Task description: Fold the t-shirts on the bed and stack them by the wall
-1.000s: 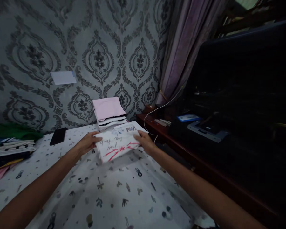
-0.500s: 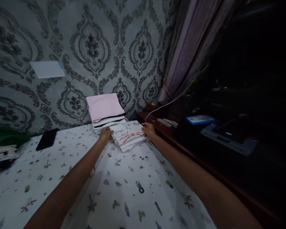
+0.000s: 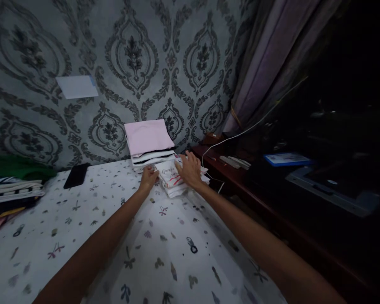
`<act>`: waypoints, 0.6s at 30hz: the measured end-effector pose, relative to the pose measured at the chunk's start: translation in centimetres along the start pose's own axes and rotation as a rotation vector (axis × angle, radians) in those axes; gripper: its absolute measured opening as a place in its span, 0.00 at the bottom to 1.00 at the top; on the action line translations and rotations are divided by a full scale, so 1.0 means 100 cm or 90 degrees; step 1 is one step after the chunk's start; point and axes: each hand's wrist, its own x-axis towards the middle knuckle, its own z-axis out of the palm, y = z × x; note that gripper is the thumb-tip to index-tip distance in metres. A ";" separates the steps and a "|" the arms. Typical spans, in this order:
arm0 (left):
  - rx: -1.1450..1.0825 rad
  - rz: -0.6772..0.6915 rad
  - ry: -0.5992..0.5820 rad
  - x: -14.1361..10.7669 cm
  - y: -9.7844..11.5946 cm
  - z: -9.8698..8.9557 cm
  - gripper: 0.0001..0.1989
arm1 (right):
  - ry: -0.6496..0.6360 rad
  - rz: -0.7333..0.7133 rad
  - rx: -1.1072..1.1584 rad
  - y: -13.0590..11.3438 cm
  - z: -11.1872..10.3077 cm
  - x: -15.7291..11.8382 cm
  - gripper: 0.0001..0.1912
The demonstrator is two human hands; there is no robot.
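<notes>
A folded white shirt (image 3: 168,174) with dark lettering and a red print lies on top of other folded white cloth on the bed. My left hand (image 3: 149,178) is at its left edge, thumb and fingers closed on the cloth there. Across the shirt's right part, my right hand (image 3: 190,169) lies flat with fingers spread, covering some of the print. Just behind, touching or nearly so, stands a stack of folded clothes with a pink garment (image 3: 149,137) on top and white and black layers below.
A black phone (image 3: 76,175) rests on the patterned bedsheet (image 3: 139,253). At far left is another pile of folded clothes (image 3: 15,190). To the right, a dark wooden surface (image 3: 240,181) holds a blue-edged item (image 3: 286,159), and a white cable (image 3: 250,127) runs above it.
My right hand has gone from gripping the shirt's right edge to lying spread on its top. The left hand stays at the left edge. The view has turned slightly left.
</notes>
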 end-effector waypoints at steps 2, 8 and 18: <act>0.001 0.007 0.001 -0.023 -0.005 -0.009 0.17 | -0.084 -0.051 -0.063 -0.024 0.010 -0.010 0.31; 0.122 0.111 -0.088 -0.119 -0.005 -0.073 0.12 | -0.186 -0.052 -0.122 -0.039 0.033 -0.027 0.33; 0.279 0.088 -0.476 -0.230 0.047 -0.116 0.21 | -0.010 -0.181 -0.106 -0.037 0.042 -0.029 0.24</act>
